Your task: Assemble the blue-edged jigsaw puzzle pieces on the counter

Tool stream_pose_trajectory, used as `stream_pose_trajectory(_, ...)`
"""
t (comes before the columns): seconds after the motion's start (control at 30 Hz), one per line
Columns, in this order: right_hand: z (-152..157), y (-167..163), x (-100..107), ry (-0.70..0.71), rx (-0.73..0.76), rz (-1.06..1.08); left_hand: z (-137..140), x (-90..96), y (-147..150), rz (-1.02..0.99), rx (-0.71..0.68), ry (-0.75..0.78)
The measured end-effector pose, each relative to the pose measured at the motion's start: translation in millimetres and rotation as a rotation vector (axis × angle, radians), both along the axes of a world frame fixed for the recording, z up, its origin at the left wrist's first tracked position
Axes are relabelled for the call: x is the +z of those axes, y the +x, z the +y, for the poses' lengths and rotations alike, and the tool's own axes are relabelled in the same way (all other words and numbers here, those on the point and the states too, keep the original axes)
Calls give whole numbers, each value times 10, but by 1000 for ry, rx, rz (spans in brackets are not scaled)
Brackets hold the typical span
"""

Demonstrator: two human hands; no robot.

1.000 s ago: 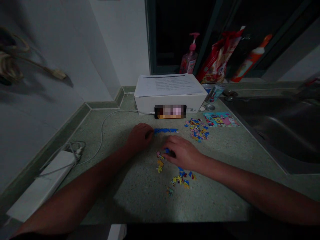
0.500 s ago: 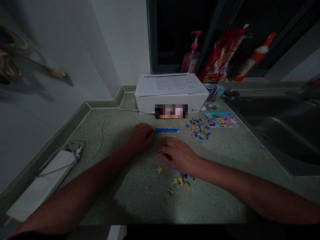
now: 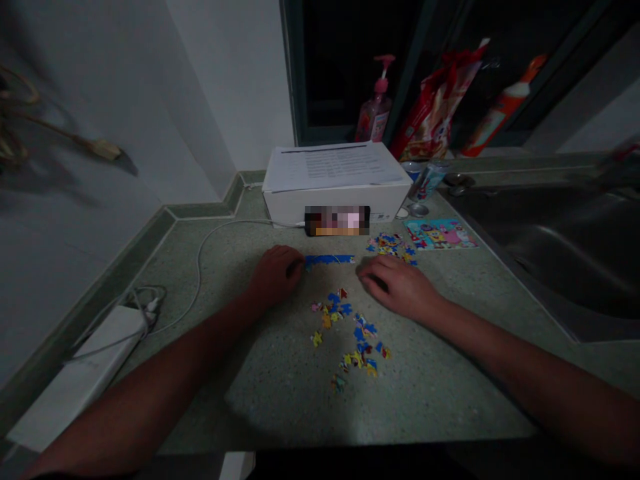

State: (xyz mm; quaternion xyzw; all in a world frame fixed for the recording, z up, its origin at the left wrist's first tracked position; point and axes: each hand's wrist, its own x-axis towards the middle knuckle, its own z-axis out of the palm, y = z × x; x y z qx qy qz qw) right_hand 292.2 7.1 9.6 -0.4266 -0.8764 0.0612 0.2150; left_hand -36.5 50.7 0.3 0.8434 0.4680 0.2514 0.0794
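In the head view, see a narrow blue strip of joined cardboard jigsaw pieces (image 3: 329, 259) lying flat near the centre of the frame, between both hands. Find the bare left hand (image 3: 275, 275) just left of centre, with fingers curled and drawn close to the thumb, right at the strip's left end. Cannot tell from here about a pinch or a mere touch.

Find the bare right hand (image 3: 400, 285) right of centre, with fingers bent together above a dark gap at the thumb, and with fingertips just beside the strip's right end, apart from it. Cannot tell about any piece inside that grasp.

Below the strip, at lower centre, see loose blue, yellow and red jigsaw pieces (image 3: 346, 309) scattered on the speckled green countertop (image 3: 425, 393), near the right fingertips. Just beyond the right hand, partly hidden by it, see a multicoloured heap of small jigsaw pieces (image 3: 393, 244). Farther right, note a flat turquoise cartoon picture card (image 3: 440, 235) near the grey metal sink (image 3: 555, 253). Above the strip, note a black phone (image 3: 310, 223) propped against a white cardboard box (image 3: 285, 207).
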Motion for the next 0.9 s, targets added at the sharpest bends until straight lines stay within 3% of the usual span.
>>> stream_pose_trajectory(0.4,-24,-162,-53,-13,107,28,40,-69,-30,24,0,45)
stream_pose_trajectory(0.9,-26,-282,-69,-55,132,84,33,-65,-27,-18,-12,51)
